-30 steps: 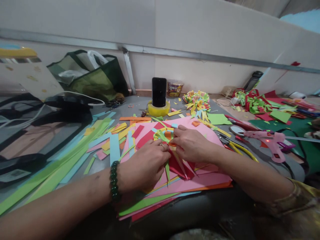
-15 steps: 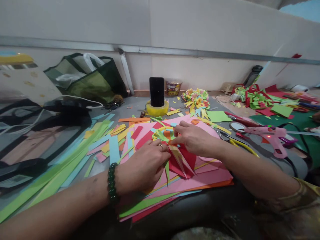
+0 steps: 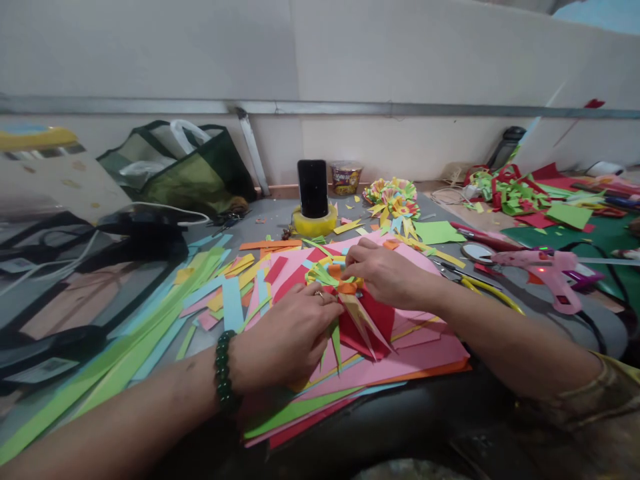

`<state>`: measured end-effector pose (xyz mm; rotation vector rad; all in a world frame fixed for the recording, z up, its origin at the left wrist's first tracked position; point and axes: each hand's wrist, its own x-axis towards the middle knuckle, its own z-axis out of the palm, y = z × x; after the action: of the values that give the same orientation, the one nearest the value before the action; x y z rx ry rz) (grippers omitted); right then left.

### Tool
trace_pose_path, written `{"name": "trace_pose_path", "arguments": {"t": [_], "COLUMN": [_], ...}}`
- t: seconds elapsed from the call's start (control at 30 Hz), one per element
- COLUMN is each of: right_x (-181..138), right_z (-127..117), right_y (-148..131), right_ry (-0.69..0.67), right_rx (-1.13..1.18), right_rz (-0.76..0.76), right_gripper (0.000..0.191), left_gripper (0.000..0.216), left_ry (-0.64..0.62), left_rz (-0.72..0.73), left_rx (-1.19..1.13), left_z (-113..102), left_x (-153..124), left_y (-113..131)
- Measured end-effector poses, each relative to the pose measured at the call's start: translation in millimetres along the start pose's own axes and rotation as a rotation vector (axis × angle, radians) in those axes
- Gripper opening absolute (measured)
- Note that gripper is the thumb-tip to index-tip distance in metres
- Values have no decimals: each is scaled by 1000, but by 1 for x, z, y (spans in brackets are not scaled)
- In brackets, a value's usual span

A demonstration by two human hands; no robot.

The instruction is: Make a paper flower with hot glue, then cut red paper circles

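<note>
A paper rosette (image 3: 324, 274) of green, yellow, blue and orange loops lies on red and pink sheets in front of me. Pale yellow pointed paper tails (image 3: 359, 319) hang from it toward me, with a green one beside them. My left hand (image 3: 293, 330), wearing a green bead bracelet and a ring, holds the rosette's near left edge with curled fingers. From the far right side, my right hand (image 3: 383, 272) pinches at the rosette beside an orange paper loop (image 3: 349, 287). Its fingertips are partly hidden, as is the part of the rosette under both hands.
Paper strips (image 3: 165, 313) cover the left side. A phone (image 3: 313, 189) stands in a yellow tape roll (image 3: 315, 221). Behind are a noodle cup (image 3: 346, 178) and finished paper flowers (image 3: 393, 197). Yellow-handled scissors (image 3: 493, 297) and a pink glue gun (image 3: 555, 273) lie right.
The orange strip at the rosette's near edge now stands up as a visible loop. My right fingers have lifted and drawn back slightly; my left hand keeps its hold. The view has tilted slightly.
</note>
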<state>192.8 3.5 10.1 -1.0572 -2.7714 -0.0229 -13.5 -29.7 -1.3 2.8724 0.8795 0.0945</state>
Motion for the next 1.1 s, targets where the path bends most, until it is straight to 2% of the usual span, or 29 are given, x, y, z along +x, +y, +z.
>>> {"name": "trace_pose_path", "arguments": {"t": [0.13,0.33,0.47,0.7,0.93,1.1], "right_x": [-3,2,9,15,9,10], "right_z": [1,6,9,6,3,5], "right_y": [7,2,-4,-10,-5,-6], "right_ry": [62,-56,-143,-236,-138,-214], "right_rx": [-34,-79,-102,-50,-29,-127], "right_rz": [3,-74,-73,20,31,7], "right_gripper": [38,30,20,22,30,24], "left_gripper": [27,46,43,40,42,42], "left_ry": [-53,-127,-170,-164,-147,-174], "left_rz": [-53,-76,-78,-72,-54,-56], "left_rx": [69,202,172,142,149,159], "left_z": [-4,1,-1,-3,-1,-3], "left_x": [-8,-13,-11,-9,-10,-10], "left_y": [15,36,35,34,32,33]}}
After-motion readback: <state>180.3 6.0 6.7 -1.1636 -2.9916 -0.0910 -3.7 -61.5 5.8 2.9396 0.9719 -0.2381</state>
